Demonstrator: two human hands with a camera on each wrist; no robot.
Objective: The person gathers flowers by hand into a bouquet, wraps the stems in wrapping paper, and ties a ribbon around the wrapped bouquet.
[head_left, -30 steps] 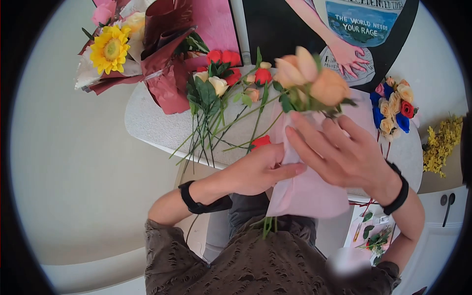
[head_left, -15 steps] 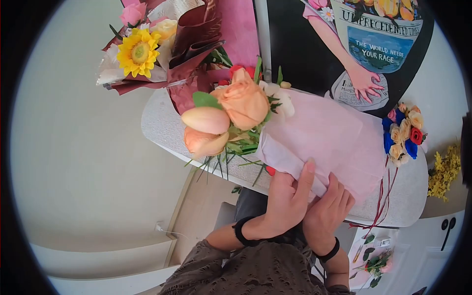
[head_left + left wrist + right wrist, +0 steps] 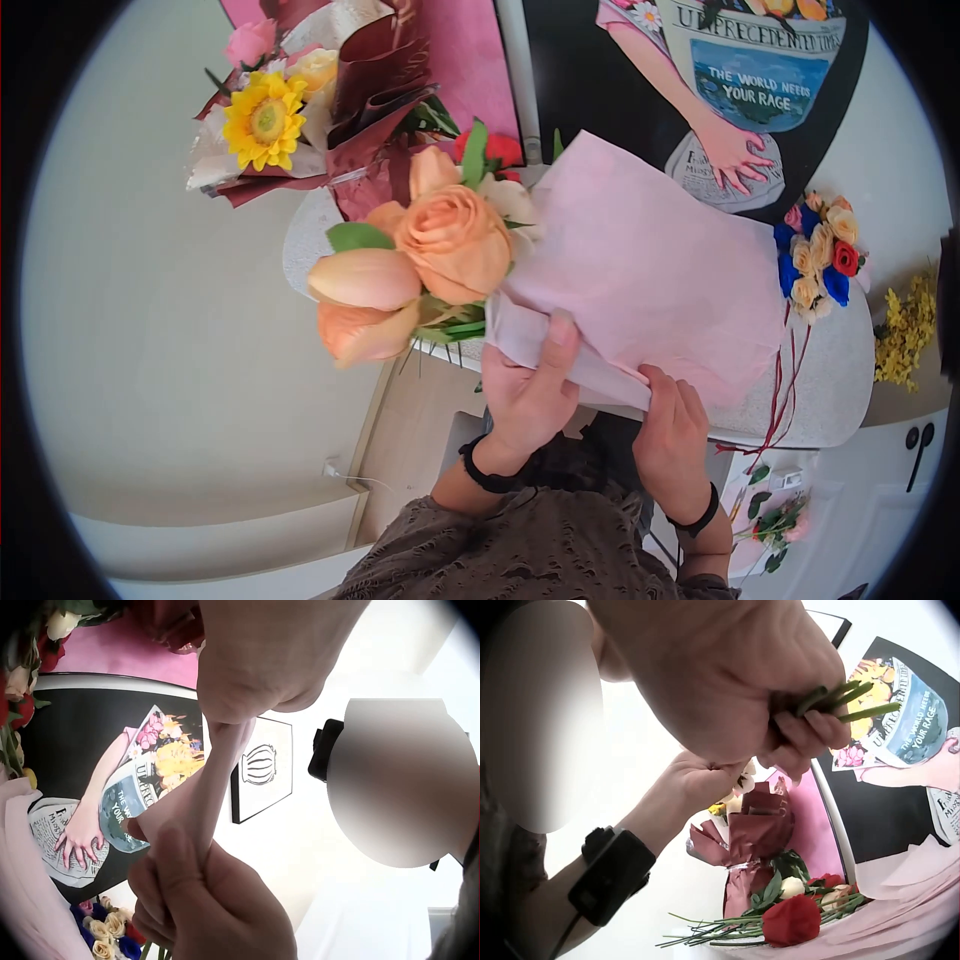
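A bouquet with a peach rose [image 3: 455,243] and peach tulips [image 3: 365,279] lies sideways, blooms to the left, partly wrapped in pink paper [image 3: 640,270]. My left hand [image 3: 530,395] grips the folded paper edge just below the blooms, its thumb on top. Further along that edge, my right hand [image 3: 672,440] pinches the paper. In the left wrist view, the paper edge [image 3: 225,765] stretches tightly between both hands. Green stems [image 3: 855,701] stick out from the curled fingers of my right hand [image 3: 802,735] in the right wrist view.
A maroon-wrapped bouquet with a sunflower [image 3: 267,120] stands at the back left of the white table [image 3: 830,385]. Loose red roses [image 3: 791,920] and stems lie on it. Small mixed roses [image 3: 818,260] with red ribbons stand right. Behind is a black poster [image 3: 590,90].
The bouquet has turned from blooms-up to lying sideways, blooms leftward, and the paper now spreads right. Both hands have shifted to its near edge. Lately, bouquet and left hand moved slightly left.
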